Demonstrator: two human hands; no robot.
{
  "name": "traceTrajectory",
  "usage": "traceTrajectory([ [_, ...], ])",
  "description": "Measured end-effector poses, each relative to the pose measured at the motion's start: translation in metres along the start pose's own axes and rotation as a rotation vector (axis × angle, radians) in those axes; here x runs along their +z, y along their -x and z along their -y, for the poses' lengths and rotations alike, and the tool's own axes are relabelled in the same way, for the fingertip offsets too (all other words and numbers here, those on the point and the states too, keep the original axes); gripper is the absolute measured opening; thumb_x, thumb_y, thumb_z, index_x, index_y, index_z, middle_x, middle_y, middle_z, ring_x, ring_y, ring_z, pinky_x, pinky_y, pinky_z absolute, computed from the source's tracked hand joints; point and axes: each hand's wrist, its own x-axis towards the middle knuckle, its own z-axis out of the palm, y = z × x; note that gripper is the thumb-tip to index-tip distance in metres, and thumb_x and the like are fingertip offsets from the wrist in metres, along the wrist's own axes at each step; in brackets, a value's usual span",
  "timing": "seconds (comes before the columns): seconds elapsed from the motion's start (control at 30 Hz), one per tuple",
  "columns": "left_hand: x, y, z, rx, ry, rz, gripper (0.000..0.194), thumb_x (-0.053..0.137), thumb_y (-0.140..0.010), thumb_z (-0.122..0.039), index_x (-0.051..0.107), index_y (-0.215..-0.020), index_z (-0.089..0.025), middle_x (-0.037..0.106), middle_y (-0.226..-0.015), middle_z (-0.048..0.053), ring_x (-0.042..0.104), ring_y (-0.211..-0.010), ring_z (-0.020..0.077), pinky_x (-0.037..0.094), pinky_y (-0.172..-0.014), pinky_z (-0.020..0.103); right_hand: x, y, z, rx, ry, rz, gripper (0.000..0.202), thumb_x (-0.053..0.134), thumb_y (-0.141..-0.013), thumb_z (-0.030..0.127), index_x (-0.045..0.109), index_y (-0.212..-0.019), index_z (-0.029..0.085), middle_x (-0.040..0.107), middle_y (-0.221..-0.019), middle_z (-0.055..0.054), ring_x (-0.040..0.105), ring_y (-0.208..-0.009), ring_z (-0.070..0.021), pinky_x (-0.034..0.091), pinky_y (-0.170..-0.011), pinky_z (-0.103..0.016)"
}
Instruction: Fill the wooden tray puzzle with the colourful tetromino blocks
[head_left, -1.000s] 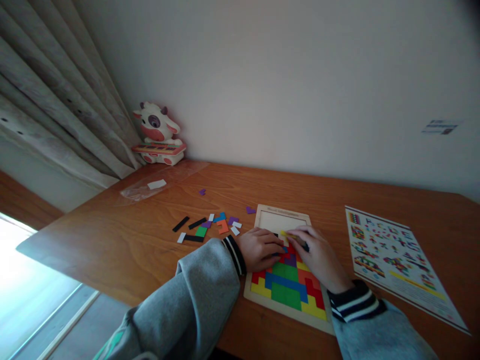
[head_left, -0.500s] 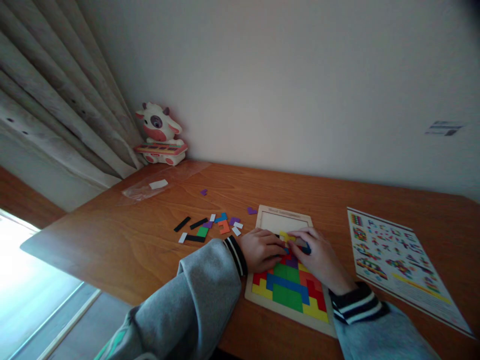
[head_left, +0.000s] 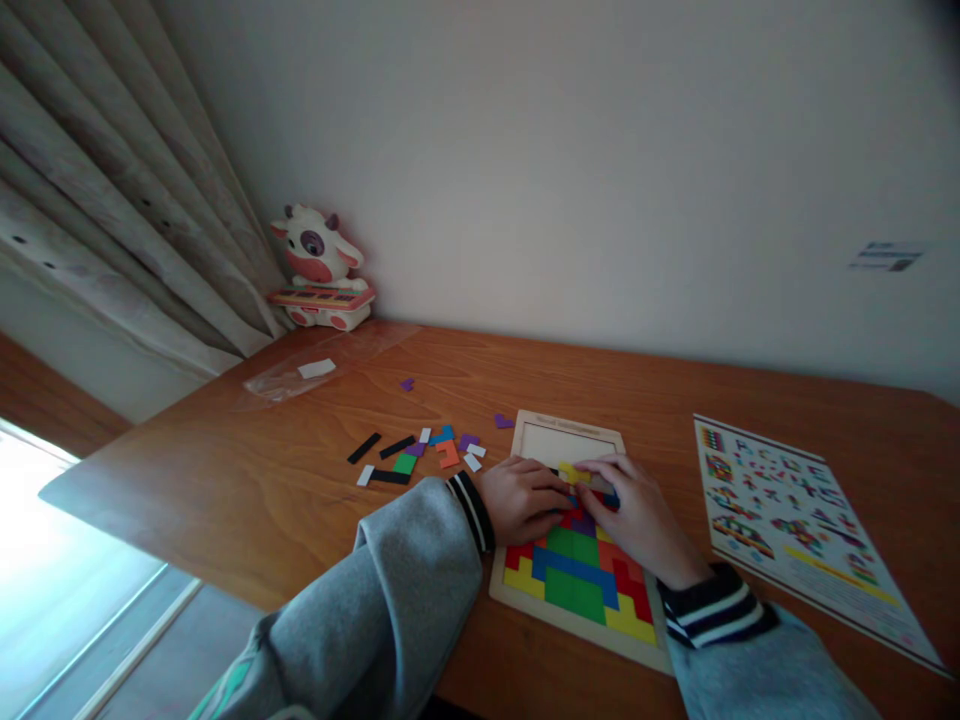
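Observation:
A light wooden puzzle board (head_left: 585, 642) lies before me, its near part filled with flat coloured pieces, such as a green piece (head_left: 574, 596) and a blue piece (head_left: 574, 568). My left hand (head_left: 525, 500) rests over the board's left side, fingers bent and close together. Its fingertips meet the pieces at the middle, and what they press on is hidden. From the right, my right hand (head_left: 622, 505) reaches in with thumb and forefinger pinched at a small yellow puzzle piece (head_left: 571, 471). Dark blue shows under its other fingers.
Left of the board lie loose pieces, among them a black strip (head_left: 364, 447), an orange piece (head_left: 448, 454) and a purple piece (head_left: 503, 422). A printed pattern sheet (head_left: 795, 520) lies to the right. Farther back are a clear plastic bag (head_left: 281, 384) and a cow toy (head_left: 322, 270).
My right hand's fingers have shifted very slightly over the pieces. The left hand, the board and the loose pieces stay in place.

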Motion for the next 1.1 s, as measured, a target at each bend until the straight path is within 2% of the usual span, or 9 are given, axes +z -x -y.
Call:
traceTrajectory([
  [0.27,-0.0015,-0.0005,-0.0010,-0.004,0.006,-0.001,0.027,0.050,-0.096,-0.034,0.067,-0.113,-0.021,0.067,-0.122,0.007,0.062,-0.109,0.0207,0.048,-0.093,0.035,-0.0007,0.0002,0.0025,0.007,-0.006,-0.004,0.022,0.053,-0.089,0.030,0.067,-0.106,0.024,0.064,-0.102,-0.008,0.062,-0.100,-0.0260,0.048,-0.092,-0.044],
  [0.47,-0.0003,0.0005,0.0008,0.008,0.010,-0.001,0.027,0.051,-0.096,-0.034,0.067,-0.114,-0.022,0.067,-0.122,0.005,0.061,-0.109,0.0203,0.047,-0.093,0.034,0.0039,0.0002,-0.0051,-0.006,0.003,-0.003,0.025,0.056,-0.092,0.042,0.067,-0.106,0.024,0.064,-0.103,-0.008,0.062,-0.099,-0.0260,0.049,-0.089,-0.042],
  [0.73,0.0000,0.0004,0.0008,-0.003,0.006,0.013,0.027,0.050,-0.096,-0.034,0.066,-0.114,-0.022,0.067,-0.122,0.005,0.061,-0.110,0.0195,0.047,-0.095,0.034,0.0055,-0.0004,-0.0035,0.015,0.007,-0.023,0.020,0.051,-0.093,0.033,0.067,-0.098,0.024,0.065,-0.100,-0.007,0.063,-0.096,-0.0249,0.049,-0.087,-0.042],
  [1.1,-0.0002,-0.0004,0.0012,0.006,0.015,0.000,0.029,0.051,-0.096,-0.038,0.067,-0.113,-0.022,0.068,-0.121,0.005,0.061,-0.109,0.0206,0.048,-0.093,0.035,0.0013,-0.0015,0.0007,0.006,-0.020,-0.010,0.025,0.049,-0.096,0.039,0.067,-0.092,0.022,0.064,-0.094,-0.007,0.062,-0.092,-0.0240,0.049,-0.085,-0.040],
])
